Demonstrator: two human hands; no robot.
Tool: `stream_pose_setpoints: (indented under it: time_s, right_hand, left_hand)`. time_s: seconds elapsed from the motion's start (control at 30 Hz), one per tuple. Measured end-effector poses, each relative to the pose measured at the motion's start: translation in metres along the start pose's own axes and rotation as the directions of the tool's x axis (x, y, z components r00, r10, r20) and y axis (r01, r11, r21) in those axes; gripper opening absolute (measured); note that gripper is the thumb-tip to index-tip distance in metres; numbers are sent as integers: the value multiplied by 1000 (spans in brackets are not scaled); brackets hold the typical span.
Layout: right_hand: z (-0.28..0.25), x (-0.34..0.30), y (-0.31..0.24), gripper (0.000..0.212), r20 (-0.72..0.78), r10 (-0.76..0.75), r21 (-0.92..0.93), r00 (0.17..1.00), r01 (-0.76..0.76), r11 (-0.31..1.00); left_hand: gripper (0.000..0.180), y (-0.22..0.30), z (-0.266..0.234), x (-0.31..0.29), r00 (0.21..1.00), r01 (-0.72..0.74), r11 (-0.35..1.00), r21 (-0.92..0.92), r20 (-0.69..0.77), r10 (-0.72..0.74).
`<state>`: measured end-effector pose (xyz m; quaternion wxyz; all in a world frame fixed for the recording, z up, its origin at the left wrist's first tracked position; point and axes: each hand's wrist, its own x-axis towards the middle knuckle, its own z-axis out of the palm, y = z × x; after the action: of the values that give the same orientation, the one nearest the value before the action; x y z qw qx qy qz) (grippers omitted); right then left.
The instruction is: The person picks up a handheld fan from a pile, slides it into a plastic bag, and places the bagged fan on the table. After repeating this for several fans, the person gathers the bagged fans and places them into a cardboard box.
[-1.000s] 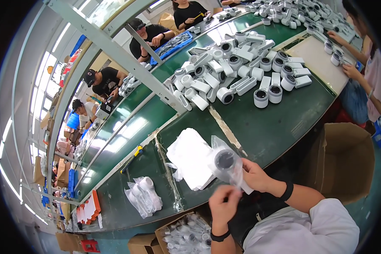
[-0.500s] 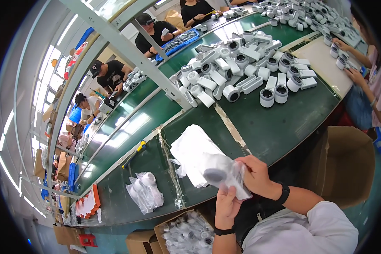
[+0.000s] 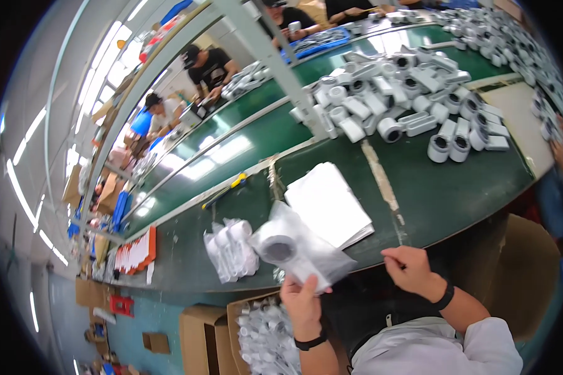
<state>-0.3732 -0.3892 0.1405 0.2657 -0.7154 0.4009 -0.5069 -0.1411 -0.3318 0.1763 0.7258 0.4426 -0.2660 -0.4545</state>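
My left hand (image 3: pixel 303 306) grips the lower end of a white camera-like device (image 3: pixel 276 249) with a round dark-centred head. A clear plastic bag (image 3: pixel 331 262) is around the device, its loose end reaching right over the table edge. My right hand (image 3: pixel 413 269) is apart from it, further right by the table's front edge, fingers curled in with nothing seen in them. Just beyond the bagged device lies a stack of flat white sheets (image 3: pixel 328 203). To its left, several bagged white devices (image 3: pixel 233 250) lie side by side on the green table (image 3: pixel 444 200).
A large heap of unbagged devices (image 3: pixel 381 94) covers the far side. A yellow-black tool (image 3: pixel 225 190) lies at left, beyond orange-and-white cards (image 3: pixel 136 251). Below the edge stand a carton of bagged devices (image 3: pixel 266 340) and an open carton (image 3: pixel 525 262). Co-workers sit across the table.
My right hand has let go of the bagged device and drawn away right. My left hand has carried it leftward, uncovering more of the sheet stack. The whole view has turned.
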Motion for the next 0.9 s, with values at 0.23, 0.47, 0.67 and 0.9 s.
stream_pose_setpoints:
  time_s: [0.23, 0.47, 0.67, 0.9]
  right_hand:
    - [4, 9, 28, 9, 54, 148, 68, 988, -151, 986]
    - [11, 7, 28, 6, -18, 129, -33, 991, -130, 991]
    - [12, 5, 32, 4, -60, 91, -57, 994, -95, 994]
    - [16, 8, 31, 3, -60, 30, -114, 998, -37, 993]
  left_hand:
    - [43, 105, -116, 23, 628, -136, 730, 670, -511, 586]
    - [46, 101, -260, 93, 554, 145, 588, 796, -558, 618]
    - [42, 72, -264, 132, 764, 225, 559, 798, -500, 407]
    - [48, 73, -282, 136, 850, 187, 305, 934, -310, 427]
